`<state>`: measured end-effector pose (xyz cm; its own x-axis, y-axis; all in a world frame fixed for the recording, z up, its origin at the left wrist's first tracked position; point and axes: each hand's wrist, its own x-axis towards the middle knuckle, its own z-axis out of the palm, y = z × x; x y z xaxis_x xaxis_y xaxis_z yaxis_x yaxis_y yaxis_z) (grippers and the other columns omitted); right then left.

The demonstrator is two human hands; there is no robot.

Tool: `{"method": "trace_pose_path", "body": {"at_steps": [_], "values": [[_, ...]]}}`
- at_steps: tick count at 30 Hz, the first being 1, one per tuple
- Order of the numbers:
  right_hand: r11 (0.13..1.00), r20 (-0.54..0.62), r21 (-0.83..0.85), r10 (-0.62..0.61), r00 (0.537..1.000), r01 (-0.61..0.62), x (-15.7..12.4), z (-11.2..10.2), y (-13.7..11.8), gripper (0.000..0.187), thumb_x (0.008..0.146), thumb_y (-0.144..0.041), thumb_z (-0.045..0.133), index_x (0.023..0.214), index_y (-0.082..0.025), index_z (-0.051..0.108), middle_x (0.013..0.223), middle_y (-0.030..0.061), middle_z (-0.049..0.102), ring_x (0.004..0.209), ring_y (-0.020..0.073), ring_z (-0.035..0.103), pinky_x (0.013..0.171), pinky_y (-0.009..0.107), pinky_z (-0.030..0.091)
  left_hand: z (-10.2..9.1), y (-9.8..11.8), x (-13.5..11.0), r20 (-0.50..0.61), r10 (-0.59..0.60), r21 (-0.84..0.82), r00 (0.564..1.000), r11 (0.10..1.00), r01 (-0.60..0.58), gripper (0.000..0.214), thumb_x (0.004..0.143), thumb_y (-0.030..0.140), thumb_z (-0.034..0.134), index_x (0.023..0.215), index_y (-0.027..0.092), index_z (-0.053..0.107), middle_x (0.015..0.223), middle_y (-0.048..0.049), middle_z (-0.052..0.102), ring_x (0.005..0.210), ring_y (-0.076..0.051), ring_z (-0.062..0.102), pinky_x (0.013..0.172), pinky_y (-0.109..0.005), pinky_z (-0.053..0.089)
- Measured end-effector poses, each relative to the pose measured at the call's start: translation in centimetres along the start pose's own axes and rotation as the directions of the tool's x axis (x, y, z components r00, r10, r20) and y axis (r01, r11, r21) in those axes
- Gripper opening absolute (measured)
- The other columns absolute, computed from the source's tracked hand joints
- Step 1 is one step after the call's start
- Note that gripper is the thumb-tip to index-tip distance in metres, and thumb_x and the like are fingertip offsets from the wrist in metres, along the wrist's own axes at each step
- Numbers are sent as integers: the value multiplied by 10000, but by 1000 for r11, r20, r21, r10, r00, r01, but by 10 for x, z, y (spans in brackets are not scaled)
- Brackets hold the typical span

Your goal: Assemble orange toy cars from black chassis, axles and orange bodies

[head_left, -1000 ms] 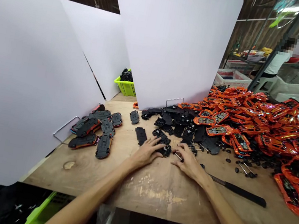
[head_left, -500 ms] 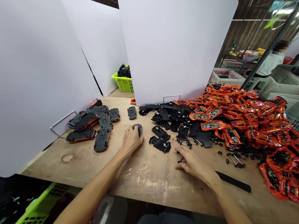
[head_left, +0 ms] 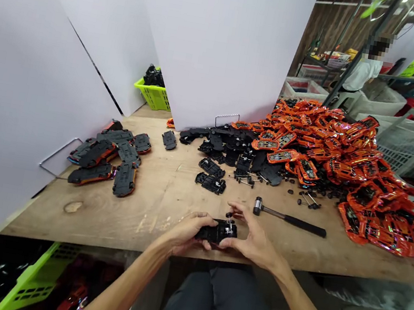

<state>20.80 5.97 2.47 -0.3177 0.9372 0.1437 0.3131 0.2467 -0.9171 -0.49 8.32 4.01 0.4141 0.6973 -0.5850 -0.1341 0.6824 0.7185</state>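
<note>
Near the table's front edge, my left hand grips a black toy car chassis by its left end. My right hand pinches a wheel axle at the chassis's right end, its thumb against the chassis's near side. The axle is a thin metal rod with a small black wheel; its other end is hard to make out. Just beyond my hands lie two more black chassis. To the right a hammer with a black handle lies on the wood.
Orange car bodies form a big heap at the right, with loose axles before it. Black chassis pile against a white panel. Assembled cars lie upside down at left. Green baskets stand behind and below. Two people sit far right.
Both hands have come back toward the table's front edge and together. My left hand now has a chassis, my right an axle at it. The hammer's head, covered before, shows. The view has tilted down.
</note>
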Motion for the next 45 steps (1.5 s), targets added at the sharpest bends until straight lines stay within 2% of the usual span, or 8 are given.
{"method": "trace_pose_path", "body": {"at_steps": [11,18,22,25,30,37,41,45], "values": [[982,-62,-189,-19,998,7,-6,1,6,904,776,-257,865,1541,-340,390,1498,89,547,1351,293,552,1172,490,422,7,-25,10,153,94,-96,984,992,-80,482,837,442,823,1195,137,718,1073,-126,785,965,-250,769,984,-402,594],[939,-32,-329,-111,993,94,-1,25,-8,912,785,-307,854,1550,-303,360,1432,106,595,1319,312,560,1141,499,439,13,-37,22,-263,127,39,956,992,-121,589,778,370,877,1277,155,648,1255,-159,744,1137,-311,728,883,-339,629],[894,-313,-449,-143,939,-13,12,-59,8,483,929,-414,692,1370,-271,554,1374,103,621,1295,293,562,1143,484,425,13,-30,21,-249,73,-118,966,987,-105,605,861,249,804,1383,153,515,1282,-160,726,949,-280,795,896,-425,663],[776,-658,-536,-137,740,-333,27,-147,41,433,947,-471,624,1258,-170,615,1270,182,623,1239,352,559,1098,549,435,11,-24,17,-283,85,-166,955,977,-136,634,885,168,771,1426,166,441,1403,-176,654,968,-275,799,933,-444,669],[739,-662,-559,-125,739,-376,58,-213,81,454,854,-467,672,1201,-175,686,1256,162,666,1146,351,638,981,498,529,9,-23,19,-346,82,-176,935,973,-150,639,880,158,779,1424,192,447,1432,-165,638,1025,-291,787,888,-421,694],[816,-785,-423,-113,609,-393,23,-204,66,526,1005,-581,441,1115,-156,732,950,141,784,893,301,743,802,402,584,-1,-31,20,-367,102,-203,925,961,-187,773,835,173,831,1475,202,398,1414,-169,644,1031,-309,784,890,-467,686],[858,-615,-391,26,788,-333,-9,-160,67,535,1019,-616,439,950,-203,771,816,73,778,798,262,748,697,337,592,-2,-30,16,-379,77,-202,922,966,-164,692,845,150,816,1423,213,441,1378,-147,662,1026,-298,786,904,-461,674],[832,-604,-424,34,796,-358,-18,-122,70,545,1009,-643,450,960,-195,756,988,136,756,970,307,703,887,435,566,2,-27,13,-314,131,-139,940,973,-182,512,833,194,836,1255,201,546,1234,-95,714,1056,-297,776,909,-440,670]]}}
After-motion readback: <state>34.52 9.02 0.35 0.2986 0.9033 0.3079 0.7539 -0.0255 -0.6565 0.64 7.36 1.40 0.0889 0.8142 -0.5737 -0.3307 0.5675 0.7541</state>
